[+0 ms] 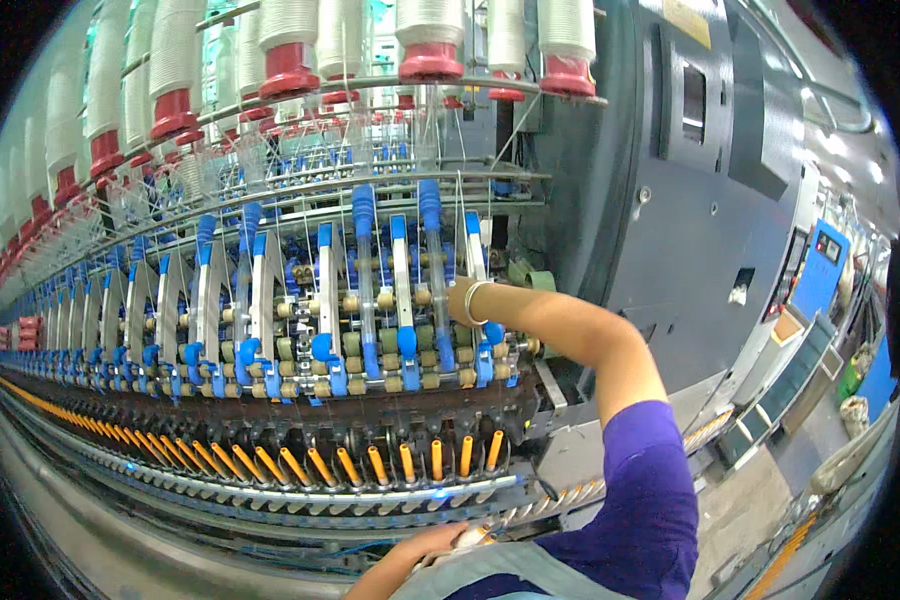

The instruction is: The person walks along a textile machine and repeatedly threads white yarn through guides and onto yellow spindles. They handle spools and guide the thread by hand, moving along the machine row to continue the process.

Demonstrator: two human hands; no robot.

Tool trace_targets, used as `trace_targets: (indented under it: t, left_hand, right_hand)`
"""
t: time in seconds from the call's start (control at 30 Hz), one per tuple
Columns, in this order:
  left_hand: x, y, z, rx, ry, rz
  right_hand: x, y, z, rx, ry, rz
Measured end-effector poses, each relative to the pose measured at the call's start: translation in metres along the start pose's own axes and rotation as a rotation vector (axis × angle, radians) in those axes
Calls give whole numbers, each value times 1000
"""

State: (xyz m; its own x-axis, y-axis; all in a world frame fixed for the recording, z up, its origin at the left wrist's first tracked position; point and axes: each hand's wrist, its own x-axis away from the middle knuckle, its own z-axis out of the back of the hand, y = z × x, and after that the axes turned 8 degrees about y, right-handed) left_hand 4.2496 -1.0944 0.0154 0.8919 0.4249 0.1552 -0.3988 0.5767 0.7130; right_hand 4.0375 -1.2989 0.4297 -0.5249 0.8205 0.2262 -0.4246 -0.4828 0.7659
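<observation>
My right arm, in a purple sleeve with a pale bangle at the wrist, reaches to the right end of a spinning frame. My right hand is among the rollers, beside a clear tube with a blue top and a blue-tipped drafting arm. Its fingertips are mostly hidden there. Low in front of my body, my left hand is closed around what looks like a yarn bobbin, white with an orange end. My body partly covers it.
White roving bobbins on red bases hang overhead. Below the rollers runs a long row of orange spindle tubes behind a metal rail. A tall grey machine cabinet stands close on the right. Beyond it is a blue panel along the aisle.
</observation>
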Motion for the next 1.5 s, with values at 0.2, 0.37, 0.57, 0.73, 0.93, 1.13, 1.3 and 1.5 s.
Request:
trace_targets:
  t: [0.2,0.37,0.57,0.73,0.93,1.13,1.3,1.5]
  left_hand:
    - [-2,4,4,178,-58,-52]
    - [23,-8,10,71,-79,-30]
    - [69,-9,41,592,466,122]
    - [104,-7,67,540,671,244]
    - [102,-6,46,578,652,271]
    - [105,-26,29,731,509,395]
    - [107,-18,46,645,638,321]
    - [90,62,118,493,741,136]
  right_hand:
    - [12,12,11,-438,188,-122]
    - [26,19,8,-669,663,-261]
    - [28,-5,3,-500,599,-206]
    - [3,-29,20,-175,251,-9]
    - [-32,-26,31,-112,13,-31]
    - [-20,-3,25,-408,38,-20]
    - [12,20,26,-432,446,-173]
    - [15,2,10,-219,16,-27]
